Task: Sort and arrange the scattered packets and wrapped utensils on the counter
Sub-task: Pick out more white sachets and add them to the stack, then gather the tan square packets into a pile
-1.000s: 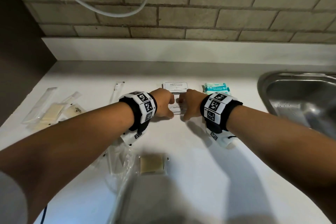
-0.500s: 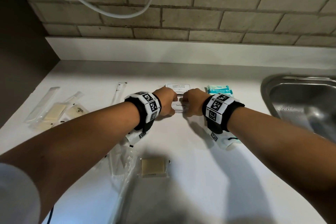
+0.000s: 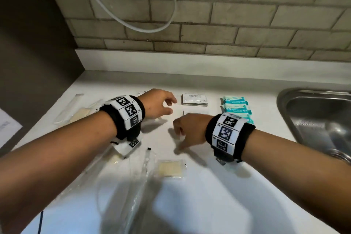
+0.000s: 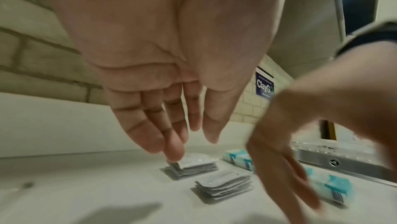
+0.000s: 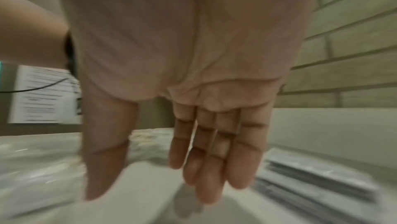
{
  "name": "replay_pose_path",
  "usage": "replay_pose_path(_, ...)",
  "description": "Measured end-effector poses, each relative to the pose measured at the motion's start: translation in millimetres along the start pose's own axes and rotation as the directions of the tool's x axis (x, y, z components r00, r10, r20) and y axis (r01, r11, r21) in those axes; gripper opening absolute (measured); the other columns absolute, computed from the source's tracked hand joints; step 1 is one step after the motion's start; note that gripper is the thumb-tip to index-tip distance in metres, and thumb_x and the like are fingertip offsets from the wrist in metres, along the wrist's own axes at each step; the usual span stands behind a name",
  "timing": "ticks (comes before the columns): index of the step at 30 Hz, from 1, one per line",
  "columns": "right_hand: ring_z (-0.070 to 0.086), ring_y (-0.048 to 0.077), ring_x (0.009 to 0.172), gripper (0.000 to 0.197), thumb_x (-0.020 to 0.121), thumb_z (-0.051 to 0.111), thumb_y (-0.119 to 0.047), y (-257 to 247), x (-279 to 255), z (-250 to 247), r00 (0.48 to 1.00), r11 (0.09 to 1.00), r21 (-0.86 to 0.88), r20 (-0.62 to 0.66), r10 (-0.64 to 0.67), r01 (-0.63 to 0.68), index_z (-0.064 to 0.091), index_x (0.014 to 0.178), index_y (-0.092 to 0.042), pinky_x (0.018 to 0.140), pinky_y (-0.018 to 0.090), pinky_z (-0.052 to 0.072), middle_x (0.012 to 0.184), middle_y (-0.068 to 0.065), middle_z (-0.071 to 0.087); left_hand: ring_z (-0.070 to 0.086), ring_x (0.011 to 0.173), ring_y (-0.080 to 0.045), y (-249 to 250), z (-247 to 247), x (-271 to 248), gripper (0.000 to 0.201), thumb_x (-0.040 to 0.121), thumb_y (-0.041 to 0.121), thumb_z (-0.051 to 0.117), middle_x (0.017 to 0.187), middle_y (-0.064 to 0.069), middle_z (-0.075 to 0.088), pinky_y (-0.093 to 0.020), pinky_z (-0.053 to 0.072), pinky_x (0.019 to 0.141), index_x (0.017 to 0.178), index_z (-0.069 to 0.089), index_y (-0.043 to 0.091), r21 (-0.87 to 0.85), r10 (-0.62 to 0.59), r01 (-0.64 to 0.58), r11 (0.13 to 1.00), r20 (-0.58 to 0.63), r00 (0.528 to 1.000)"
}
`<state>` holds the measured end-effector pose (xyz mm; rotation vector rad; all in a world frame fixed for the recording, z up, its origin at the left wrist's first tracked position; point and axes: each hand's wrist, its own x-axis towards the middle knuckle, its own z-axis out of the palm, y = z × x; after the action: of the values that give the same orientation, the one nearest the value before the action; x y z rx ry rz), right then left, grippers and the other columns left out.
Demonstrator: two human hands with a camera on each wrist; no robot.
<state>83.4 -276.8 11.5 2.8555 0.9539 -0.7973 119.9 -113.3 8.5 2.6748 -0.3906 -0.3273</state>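
Observation:
Two neat stacks of white sachets lie on the white counter: the far stack (image 3: 194,99) (image 4: 194,165) and a nearer stack (image 4: 223,186) (image 5: 318,176), which my right hand mostly hides in the head view. Teal wipe packs (image 3: 235,107) (image 4: 238,159) sit in a row right of them. My left hand (image 3: 167,105) (image 4: 189,142) hovers open just left of the far stack, holding nothing. My right hand (image 3: 180,135) (image 5: 163,181) is open too, fingers straight and pointing down over the counter beside the nearer stack.
Clear-wrapped utensils and tan packets lie at the far left (image 3: 76,112) and in the near middle (image 3: 169,168). A steel sink (image 3: 319,118) opens at the right. A brick wall and a hanging white cable (image 3: 133,23) stand behind; a dark panel (image 3: 28,62) closes the left side.
Both hands let go of the sachet stack they were squaring together and drew apart, the left going left and up, the right pulling back toward me. The head view tilted up.

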Motion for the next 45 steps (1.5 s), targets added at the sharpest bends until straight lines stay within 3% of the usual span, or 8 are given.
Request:
replay_pose_path(8,0.055,0.020,0.074,0.026,0.071,0.078,-0.024,-46,-2,16,0.984,0.999,-0.032,0.179,0.007,-0.001,0.059,0.081,-0.010,0.052,0.022,0.040,0.088,0.004,0.068,0.057,0.081,-0.007,-77,-32,-86,0.031,0.088,0.018,0.065,0.102,0.006,0.065,-0.012,0.040,0.071,0.119,0.064,0.017,-0.057,-0.218,0.212,0.976,-0.128,0.967)
replay_pose_path(12,0.060,0.023,0.088,0.031,0.076,0.075,-0.030,-46,14,-14,0.998,0.990,-0.131,-0.025,0.052,-0.054,0.066,0.098,-0.010,0.071,0.029,0.049,0.103,0.007,0.067,0.056,0.111,-0.016,-112,-16,-116,0.064,0.077,0.042,0.075,0.130,0.001,0.056,-0.022,0.040,0.092,0.132,0.052,0.021,0.050,-0.390,0.391,0.919,-0.028,0.920)
replay_pose_path(16,0.048,0.021,0.084,0.032,0.078,0.074,-0.027,-71,33,-40,0.974,1.000,0.016,-0.226,-0.004,0.007,0.045,0.067,-0.023,0.053,0.023,0.032,0.080,-0.004,0.051,0.046,0.130,-0.020,-128,-1,-139,0.069,0.084,0.045,0.067,0.144,-0.002,0.044,-0.025,0.036,0.101,0.144,0.041,0.022,0.145,-0.422,0.410,0.901,0.061,0.905)
replay_pose_path(19,0.045,0.021,0.083,0.019,0.084,0.064,-0.020,-95,48,-44,0.962,0.997,0.027,-0.267,-0.062,0.072,0.045,0.079,-0.018,0.059,0.026,0.033,0.087,-0.001,0.050,0.048,0.130,-0.019,-136,2,-143,0.062,0.085,0.034,0.062,0.145,-0.001,0.045,-0.023,0.038,0.100,0.143,0.044,0.024,0.137,-0.413,0.401,0.906,0.076,0.908)
replay_pose_path(26,0.054,0.022,0.087,0.033,0.092,0.055,-0.031,-141,73,-19,0.978,0.983,0.041,-0.110,-0.175,0.180,0.046,0.120,-0.015,0.073,0.030,0.045,0.101,0.005,0.057,0.050,0.063,-0.013,-140,6,-146,0.032,0.072,0.009,0.061,0.077,0.002,0.053,-0.027,0.045,0.055,0.101,0.066,0.023,0.114,-0.314,0.306,0.945,0.053,0.948)
replay_pose_path(33,0.055,0.025,0.101,0.022,0.084,0.061,-0.030,-154,102,3,0.969,0.939,-0.244,0.019,-0.247,0.244,0.057,0.106,-0.026,0.087,0.036,0.050,0.105,0.002,0.050,0.047,0.122,-0.026,-171,-7,-128,0.036,0.087,0.016,0.059,0.127,-0.006,0.048,-0.032,0.041,0.101,0.122,0.059,0.020,0.014,-0.387,0.399,0.917,-0.211,0.897)
replay_pose_path(39,0.056,0.013,0.088,0.025,0.075,0.075,-0.029,-152,97,-9,0.960,0.956,-0.099,0.060,-0.272,0.277,0.059,0.094,-0.023,0.082,0.026,0.046,0.086,-0.011,0.060,0.049,0.121,-0.037,-195,-24,-118,0.065,0.081,0.041,0.065,0.131,-0.016,0.051,-0.047,0.045,0.098,0.133,0.039,0.012,0.143,-0.633,0.649,0.747,-0.142,0.761)
replay_pose_path(45,0.064,0.016,0.087,0.041,0.058,0.085,-0.047,-157,95,3,0.952,0.978,-0.025,0.233,-0.197,0.208,0.063,0.086,-0.026,0.086,0.038,0.053,0.090,-0.008,0.070,0.057,0.118,-0.025,-207,-33,-122,0.075,0.074,0.018,0.076,0.130,-0.008,0.058,-0.031,0.048,0.094,0.138,0.038,0.012,-0.103,-0.609,0.602,0.792,-0.220,0.762)
